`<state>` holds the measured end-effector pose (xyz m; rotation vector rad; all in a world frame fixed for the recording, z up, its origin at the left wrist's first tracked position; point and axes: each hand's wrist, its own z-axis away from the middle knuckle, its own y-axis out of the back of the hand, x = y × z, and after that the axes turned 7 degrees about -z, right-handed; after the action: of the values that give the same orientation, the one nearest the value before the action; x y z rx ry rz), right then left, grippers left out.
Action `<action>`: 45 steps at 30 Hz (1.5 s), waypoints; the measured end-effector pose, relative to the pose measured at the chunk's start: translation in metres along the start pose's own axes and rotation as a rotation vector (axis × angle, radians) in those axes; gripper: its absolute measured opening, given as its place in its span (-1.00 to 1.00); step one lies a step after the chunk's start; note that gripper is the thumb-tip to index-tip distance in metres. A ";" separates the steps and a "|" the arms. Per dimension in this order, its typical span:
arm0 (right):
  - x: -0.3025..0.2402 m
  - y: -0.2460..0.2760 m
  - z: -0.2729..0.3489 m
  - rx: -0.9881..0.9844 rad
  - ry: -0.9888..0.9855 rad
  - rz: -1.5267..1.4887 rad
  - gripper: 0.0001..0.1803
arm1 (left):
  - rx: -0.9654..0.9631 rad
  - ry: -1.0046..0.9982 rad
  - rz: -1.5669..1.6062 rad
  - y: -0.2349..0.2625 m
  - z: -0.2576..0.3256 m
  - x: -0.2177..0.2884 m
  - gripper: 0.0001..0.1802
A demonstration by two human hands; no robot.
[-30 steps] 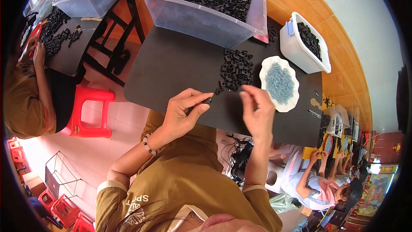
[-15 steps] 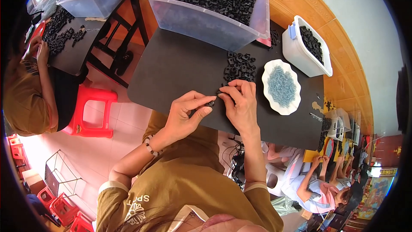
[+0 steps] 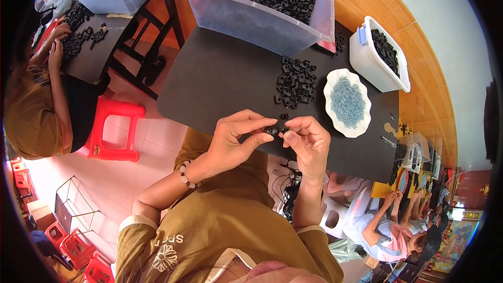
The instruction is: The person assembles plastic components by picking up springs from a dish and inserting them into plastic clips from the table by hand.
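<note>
Between thumb and fingers, my left hand (image 3: 238,133) pinches a small round black plastic part (image 3: 271,130). Right beside it, my right hand (image 3: 308,139) grips another small black plastic part (image 3: 283,129), and the two parts meet or nearly meet above the table's near edge. A loose black piece (image 3: 284,116) lies just beyond my fingertips. Farther off is a pile of black plastic parts (image 3: 296,81). To its right stands a white scalloped dish (image 3: 331,106) holding small clear bluish pieces (image 3: 346,102).
A large clear bin (image 3: 251,23) of black parts stands at the back of the dark table (image 3: 209,73). A white tub (image 3: 361,55) stands back right. At left, a person (image 3: 39,110) works at another table beside a red stool (image 3: 112,131). More people (image 3: 387,228) work at right.
My right hand has come back from near the pile, now with a black part, to meet my left fingertips. The left hand has shifted slightly right.
</note>
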<state>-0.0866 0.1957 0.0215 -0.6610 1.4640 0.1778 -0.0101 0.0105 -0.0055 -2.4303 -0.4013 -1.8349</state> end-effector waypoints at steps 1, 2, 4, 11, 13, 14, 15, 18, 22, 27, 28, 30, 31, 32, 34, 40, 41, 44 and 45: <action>0.001 0.003 0.002 -0.005 -0.006 -0.028 -0.84 | -0.010 -0.004 0.006 0.000 0.000 0.003 -0.68; 0.002 0.004 0.004 -0.010 -0.013 -0.057 -0.85 | -0.020 -0.009 0.012 -0.001 0.000 0.004 -0.68; 0.003 0.005 0.007 -0.016 -0.009 -0.074 -0.86 | -0.027 -0.033 0.014 -0.001 0.000 0.003 -0.69; 0.002 0.006 0.011 -0.046 -0.012 -0.036 -0.89 | -0.039 -0.058 0.011 -0.003 0.003 0.000 -0.70; 0.000 0.006 0.011 -0.047 -0.017 -0.022 -0.89 | -0.048 -0.054 0.003 -0.003 0.004 0.001 -0.71; -0.002 0.005 0.011 -0.048 -0.021 -0.008 -0.90 | -0.056 -0.052 -0.006 -0.003 0.004 0.001 -0.71; -0.004 0.003 0.012 -0.048 -0.022 -0.009 -0.90 | -0.056 -0.050 -0.006 -0.003 0.004 0.001 -0.71; -0.008 -0.001 0.013 0.004 -0.077 0.037 -0.90 | -0.044 -0.067 -0.028 -0.004 0.004 0.001 -0.71; -0.002 0.007 0.014 -0.056 -0.024 0.050 -0.90 | -0.029 -0.117 -0.128 -0.004 0.005 0.006 -0.68; 0.001 0.009 0.013 -0.053 -0.040 0.031 -0.89 | -0.029 -0.139 -0.169 -0.004 0.006 0.007 -0.67; 0.000 0.011 0.012 -0.065 -0.065 0.039 -0.90 | -0.041 -0.144 -0.168 -0.004 0.007 0.008 -0.67; -0.002 0.016 0.011 -0.078 -0.091 0.048 -0.91 | -0.052 -0.148 -0.167 -0.004 0.008 0.009 -0.67; 0.000 0.020 0.010 -0.115 -0.105 0.019 -0.91 | -0.063 -0.163 -0.171 -0.004 0.008 0.008 -0.68; 0.000 0.022 0.010 -0.151 -0.119 -0.010 -0.91 | -0.076 -0.179 -0.175 -0.004 0.009 0.008 -0.68; 0.001 0.022 0.012 -0.148 -0.107 -0.023 -0.92 | -0.082 -0.150 -0.158 -0.005 0.008 0.009 -0.69; 0.003 0.017 0.013 -0.124 -0.093 -0.027 -0.92 | -0.075 -0.064 -0.094 -0.005 0.011 0.003 -0.72; 0.004 0.017 0.013 -0.119 -0.087 -0.012 -0.92 | -0.073 -0.065 -0.104 -0.006 0.011 0.003 -0.72; 0.002 0.017 0.014 -0.123 -0.094 0.013 -0.93 | -0.069 -0.067 -0.106 -0.006 0.012 0.002 -0.72; 0.002 0.017 0.014 -0.123 -0.094 0.013 -0.93 | -0.068 -0.067 -0.106 -0.007 0.012 0.002 -0.72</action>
<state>-0.0824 0.2162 0.0137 -0.7335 1.3751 0.3074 -0.0002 0.0197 -0.0081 -2.5689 -0.4885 -1.8402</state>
